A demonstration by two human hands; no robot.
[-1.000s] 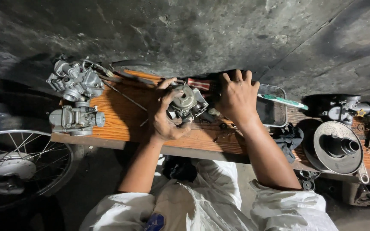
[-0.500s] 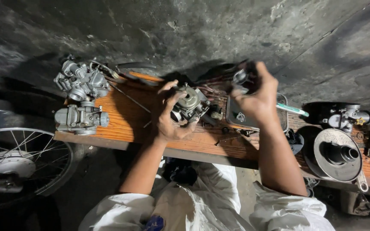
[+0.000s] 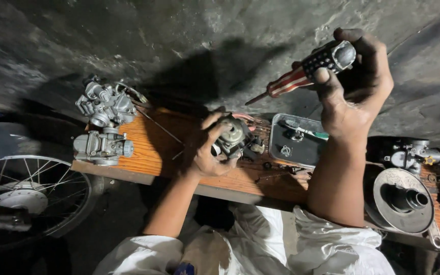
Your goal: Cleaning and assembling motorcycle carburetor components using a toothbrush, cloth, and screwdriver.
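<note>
Striped screwdriver point(image 3: 301, 76) gripped in raised right hand point(image 3: 355, 89) — left hand point(image 3: 207, 153) clasps carburetor point(image 3: 232, 137) on wooden bench point(image 3: 148, 140).

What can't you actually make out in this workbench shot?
Head view only:
- Carburetor: its near side is covered by the left hand.
- Screwdriver: its tip is lost against dark shadow; the right hand hides the handle's end.
- Small parts in the metal tray: too small to identify.
- Spoked wheel: cut off by the left edge.
</note>
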